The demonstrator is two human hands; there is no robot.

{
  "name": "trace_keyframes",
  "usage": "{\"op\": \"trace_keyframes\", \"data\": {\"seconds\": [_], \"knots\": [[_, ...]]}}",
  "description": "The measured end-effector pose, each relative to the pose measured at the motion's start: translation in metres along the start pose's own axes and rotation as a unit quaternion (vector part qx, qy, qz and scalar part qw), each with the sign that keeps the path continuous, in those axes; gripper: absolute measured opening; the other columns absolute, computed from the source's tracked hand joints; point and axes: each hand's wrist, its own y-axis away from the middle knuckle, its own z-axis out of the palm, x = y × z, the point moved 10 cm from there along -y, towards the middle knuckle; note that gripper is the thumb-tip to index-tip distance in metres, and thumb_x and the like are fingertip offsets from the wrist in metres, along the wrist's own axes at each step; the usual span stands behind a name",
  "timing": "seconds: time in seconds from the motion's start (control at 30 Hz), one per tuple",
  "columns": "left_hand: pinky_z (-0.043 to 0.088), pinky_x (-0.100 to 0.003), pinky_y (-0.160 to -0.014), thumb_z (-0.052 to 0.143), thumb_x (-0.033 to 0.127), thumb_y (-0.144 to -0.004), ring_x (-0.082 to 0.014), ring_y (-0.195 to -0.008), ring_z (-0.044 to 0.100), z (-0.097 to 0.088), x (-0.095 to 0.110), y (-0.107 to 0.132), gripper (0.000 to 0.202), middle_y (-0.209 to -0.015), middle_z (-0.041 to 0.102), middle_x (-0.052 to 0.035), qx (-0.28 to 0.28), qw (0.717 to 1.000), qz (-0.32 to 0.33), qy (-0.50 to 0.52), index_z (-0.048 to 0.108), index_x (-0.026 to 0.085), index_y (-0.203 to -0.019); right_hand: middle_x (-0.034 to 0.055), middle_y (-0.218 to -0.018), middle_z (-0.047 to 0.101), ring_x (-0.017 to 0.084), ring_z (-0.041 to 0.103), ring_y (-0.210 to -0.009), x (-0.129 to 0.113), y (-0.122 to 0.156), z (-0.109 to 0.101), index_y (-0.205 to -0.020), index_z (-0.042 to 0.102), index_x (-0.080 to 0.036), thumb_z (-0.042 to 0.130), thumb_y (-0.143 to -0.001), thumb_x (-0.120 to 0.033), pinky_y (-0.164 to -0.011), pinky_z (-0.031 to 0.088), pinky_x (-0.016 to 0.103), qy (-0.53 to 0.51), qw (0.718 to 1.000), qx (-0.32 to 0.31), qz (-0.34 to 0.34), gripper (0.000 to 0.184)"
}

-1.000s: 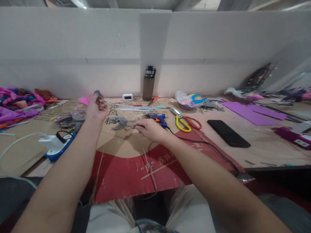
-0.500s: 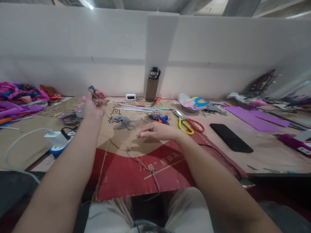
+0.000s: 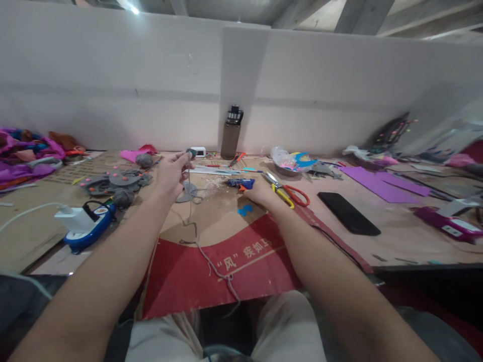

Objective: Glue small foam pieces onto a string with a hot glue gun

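Observation:
My left hand [image 3: 170,173] is raised over the cardboard sheet [image 3: 196,274], pinching a small grey piece [image 3: 190,152] at its fingertips. A grey yarn strand [image 3: 196,240] hangs from it and trails toward me across the red print. My right hand [image 3: 261,193] rests farther right, its fingers closed around the handle of a blue glue gun [image 3: 238,183] whose black cord [image 3: 332,239] runs back along my forearm. A small blue cut-out [image 3: 245,209] lies just in front of that hand. Grey felt bits [image 3: 188,191] lie below my left hand.
Yellow and orange scissors [image 3: 289,193] and a black phone [image 3: 349,213] lie to the right. A bottle [image 3: 231,133] and white clock [image 3: 198,151] stand at the wall. Left are grey felt shapes [image 3: 113,181] and a blue-white power strip [image 3: 85,226]; purple sheets [image 3: 385,178] lie far right.
My left hand swung right toward the middle with the grey piece and yarn. My right hand left the cardboard, reached forward and closed on the glue gun.

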Motion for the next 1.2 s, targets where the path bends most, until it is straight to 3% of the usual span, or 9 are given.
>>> {"op": "trace_keyframes", "data": {"seconds": [0.13, 0.27, 0.4, 0.6, 0.8, 1.2], "knots": [[0.023, -0.014, -0.034, 0.071, 0.022, -0.06, -0.0029, -0.045, 0.043, 0.003, -0.013, 0.0, 0.017, -0.06, 0.053, 0.0022, -0.011, 0.999, -0.036, -0.001, 0.059, 0.013, -0.067, 0.0073, -0.076, 0.063, 0.018, 0.057, -0.064, 0.007, -0.002, -0.007, -0.091, 0.059, -0.016, 0.055, -0.069, -0.032, -0.056, 0.043, 0.028, -0.071, 0.994, 0.025, 0.08, 0.027], [0.02, -0.014, -0.033, 0.071, 0.022, -0.06, -0.0019, -0.042, 0.038, 0.001, -0.017, -0.001, 0.018, -0.058, 0.051, 0.0026, -0.01, 0.999, -0.051, -0.006, 0.056, 0.013, -0.064, 0.0036, -0.087, 0.061, 0.015, 0.056, -0.069, -0.03, 0.007, -0.03, -0.109, 0.049, -0.019, 0.047, -0.075, -0.025, -0.062, 0.046, 0.027, -0.217, 0.97, 0.109, -0.019, 0.035], [0.015, -0.015, -0.032, 0.07, 0.022, -0.061, -0.0012, -0.038, 0.033, 0.003, -0.021, 0.0, 0.018, -0.052, 0.046, 0.0044, -0.026, 0.997, -0.069, -0.017, 0.056, 0.013, -0.064, 0.0046, -0.093, 0.06, 0.013, 0.054, -0.066, -0.071, 0.025, -0.038, -0.116, 0.043, -0.02, 0.043, -0.079, -0.023, -0.063, 0.047, 0.029, -0.295, 0.944, 0.091, -0.114, 0.037], [0.013, -0.014, -0.031, 0.071, 0.02, -0.06, 0.0003, -0.038, 0.029, 0.006, -0.025, 0.001, 0.019, -0.058, 0.049, 0.0029, -0.031, 0.996, -0.08, -0.018, 0.054, 0.012, -0.063, 0.0061, -0.094, 0.062, 0.016, 0.055, -0.079, -0.099, 0.044, -0.045, -0.104, 0.052, -0.019, 0.046, -0.083, -0.029, -0.071, 0.045, 0.031, -0.24, 0.954, 0.069, -0.164, 0.024], [0.012, -0.015, -0.032, 0.072, 0.021, -0.06, -0.0004, -0.039, 0.028, 0.009, -0.027, 0.003, 0.019, -0.057, 0.049, 0.0024, -0.047, 0.995, -0.089, -0.022, 0.056, 0.012, -0.063, 0.0061, -0.091, 0.062, 0.018, 0.056, -0.079, -0.101, 0.046, -0.046, -0.109, 0.051, -0.02, 0.048, -0.081, -0.027, -0.072, 0.042, 0.032, -0.165, 0.969, 0.086, -0.161, 0.028], [0.012, -0.014, -0.033, 0.074, 0.028, -0.059, -0.0005, -0.039, 0.028, 0.016, -0.027, 0.005, 0.025, -0.056, 0.045, 0.0035, -0.076, 0.994, -0.073, -0.042, 0.06, 0.01, -0.067, 0.0082, -0.09, 0.063, 0.019, 0.057, -0.076, -0.107, 0.048, -0.046, -0.115, 0.048, -0.02, 0.047, -0.08, -0.023, -0.068, 0.042, 0.031, -0.137, 0.969, 0.088, -0.184, 0.036]]}}
